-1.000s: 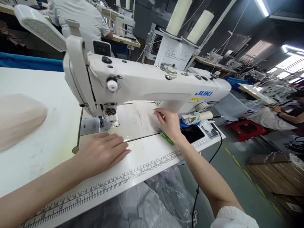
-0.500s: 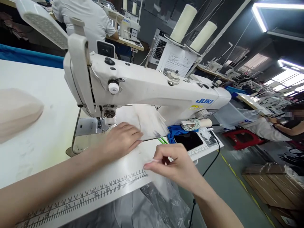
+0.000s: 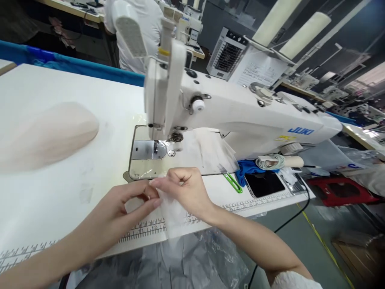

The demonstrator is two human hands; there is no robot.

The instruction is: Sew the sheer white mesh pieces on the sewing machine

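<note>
My right hand [image 3: 188, 190] pinches a thin, sheer white piece of fabric [image 3: 173, 218], which hangs over the table's front edge. Beside it, my left hand [image 3: 129, 204] has its thumb and fingers closed at the same fabric's edge; the fingertips of both hands meet. Both hands are just in front of the white sewing machine's needle plate [image 3: 144, 150]. A stack of pale fabric pieces [image 3: 210, 148] lies under the arm of the sewing machine [image 3: 237, 112]. To the left, a sheer beige fabric piece [image 3: 60, 130] rests flat on the white table [image 3: 114, 112].
Green-handled snips [image 3: 233, 182], a dark phone [image 3: 264, 184], blue cloth [image 3: 245, 170] and a coil of cord [image 3: 270, 161] lie at the right. A printed ruler [image 3: 144, 228] runs along the front edge. Grey cloth and clear plastic [image 3: 210, 257] hang below. A person in white [image 3: 135, 48] sits beyond.
My left hand has left the fabric stack and come to the sheer piece in my right hand. Both hands now meet before the needle plate. The view has swung left, uncovering the snips.
</note>
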